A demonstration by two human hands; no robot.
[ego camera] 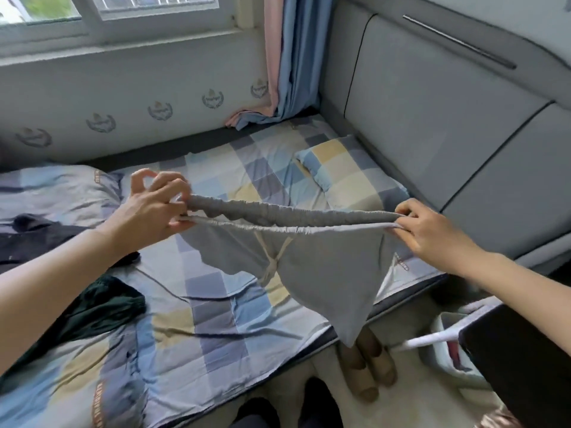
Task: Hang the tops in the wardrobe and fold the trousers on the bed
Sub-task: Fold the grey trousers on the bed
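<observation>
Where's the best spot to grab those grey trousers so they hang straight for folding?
By the elastic waistband, one end in each hand, coming from the sides. The left hand and right hand already pinch its two ends, so the grey trousers hang from it above the bed.

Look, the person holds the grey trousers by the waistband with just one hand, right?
Not quite. Both hands hold them: the left hand pinches one end of the waistband and the right hand the other, so the grey trousers hang stretched between them above the bed. The head view shows it.
</observation>
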